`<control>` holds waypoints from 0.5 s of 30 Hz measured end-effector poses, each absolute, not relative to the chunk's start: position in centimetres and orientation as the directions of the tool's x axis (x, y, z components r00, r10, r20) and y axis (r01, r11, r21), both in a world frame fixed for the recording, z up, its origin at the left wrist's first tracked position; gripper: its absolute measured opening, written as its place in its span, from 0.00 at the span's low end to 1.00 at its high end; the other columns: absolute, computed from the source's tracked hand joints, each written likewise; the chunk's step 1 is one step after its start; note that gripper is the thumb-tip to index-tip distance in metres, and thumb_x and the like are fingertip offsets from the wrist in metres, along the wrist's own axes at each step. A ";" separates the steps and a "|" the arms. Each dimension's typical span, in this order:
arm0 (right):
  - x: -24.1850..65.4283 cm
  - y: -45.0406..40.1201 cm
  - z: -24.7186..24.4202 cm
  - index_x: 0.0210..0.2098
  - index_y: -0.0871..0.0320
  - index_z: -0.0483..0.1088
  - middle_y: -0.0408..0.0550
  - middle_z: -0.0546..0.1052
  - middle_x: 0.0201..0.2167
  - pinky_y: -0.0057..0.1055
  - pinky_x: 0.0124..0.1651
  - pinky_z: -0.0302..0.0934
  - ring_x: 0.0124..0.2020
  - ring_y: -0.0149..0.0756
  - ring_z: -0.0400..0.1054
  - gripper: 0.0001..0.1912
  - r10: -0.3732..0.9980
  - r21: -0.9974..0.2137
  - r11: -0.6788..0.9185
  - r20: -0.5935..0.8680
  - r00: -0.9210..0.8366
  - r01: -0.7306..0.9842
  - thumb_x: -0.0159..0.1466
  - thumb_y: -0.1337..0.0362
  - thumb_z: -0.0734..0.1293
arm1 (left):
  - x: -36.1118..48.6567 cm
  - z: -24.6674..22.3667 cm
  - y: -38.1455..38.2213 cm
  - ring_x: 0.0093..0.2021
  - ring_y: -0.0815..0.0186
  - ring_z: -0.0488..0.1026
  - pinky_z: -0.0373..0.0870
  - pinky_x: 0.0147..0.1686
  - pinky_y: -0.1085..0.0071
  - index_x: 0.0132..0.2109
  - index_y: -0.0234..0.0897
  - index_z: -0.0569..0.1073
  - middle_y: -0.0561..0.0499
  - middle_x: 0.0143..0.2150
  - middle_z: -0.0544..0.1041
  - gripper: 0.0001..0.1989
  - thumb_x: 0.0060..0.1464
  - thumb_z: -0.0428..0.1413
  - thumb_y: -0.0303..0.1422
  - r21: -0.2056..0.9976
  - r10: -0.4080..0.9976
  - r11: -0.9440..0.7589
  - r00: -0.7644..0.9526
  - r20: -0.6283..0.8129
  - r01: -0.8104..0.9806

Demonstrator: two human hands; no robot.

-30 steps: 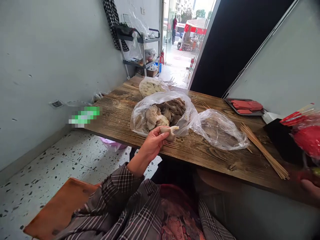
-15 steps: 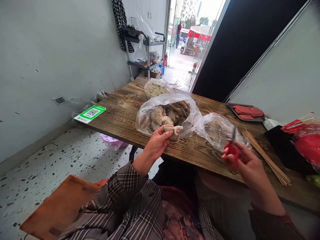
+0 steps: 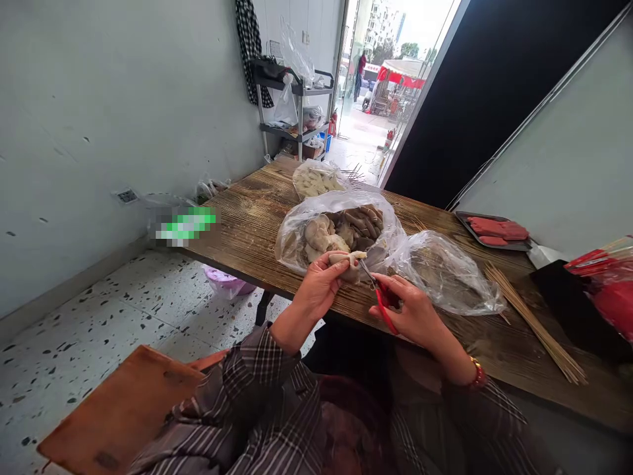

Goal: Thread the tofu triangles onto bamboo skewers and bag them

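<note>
Between the fingers and thumb of my left hand (image 3: 319, 285) is a pale oyster mushroom (image 3: 350, 270), held over the table's near edge. My right hand (image 3: 413, 310) grips red-handled scissors (image 3: 384, 305) by the loops. Their metal blades meet the stem end of the mushroom; whether they have cut into it I cannot tell. Just behind the hands, an open clear plastic bag (image 3: 291, 227) holds a heap of grey-brown oyster mushrooms (image 3: 363, 224). A second, crumpled clear bag (image 3: 445, 274) lies to the right of it, near my right hand.
Farther back on the wooden table (image 3: 237, 227) sits a bag of pale pieces (image 3: 319, 181). Bamboo skewers (image 3: 537, 323) lie at the right, near a black tray of red meat (image 3: 497, 229) and a black box (image 3: 568, 310). A wooden stool (image 3: 123, 409) stands at lower left.
My right hand has swung left with the scissors, bringing the blades to the mushroom's stem. My left hand keeps hold of the mushroom in nearly the same spot.
</note>
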State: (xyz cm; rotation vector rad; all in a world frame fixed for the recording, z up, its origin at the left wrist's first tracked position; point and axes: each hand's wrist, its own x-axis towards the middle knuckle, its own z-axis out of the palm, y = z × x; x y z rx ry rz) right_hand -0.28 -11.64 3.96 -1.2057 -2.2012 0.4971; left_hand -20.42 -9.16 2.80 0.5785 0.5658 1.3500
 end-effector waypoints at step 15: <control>-2.4 -9.6 3.7 0.54 0.54 0.72 0.48 0.76 0.36 0.37 0.42 0.67 0.35 0.39 0.70 0.23 0.861 -0.608 0.507 0.333 -0.383 0.610 0.62 0.53 0.69 | -20.5 1.9 -8.5 0.34 0.69 0.74 0.69 0.40 0.70 0.34 0.33 0.77 0.51 0.32 0.78 0.13 0.41 0.70 0.32 0.739 0.999 0.034 0.032 -0.017 -0.673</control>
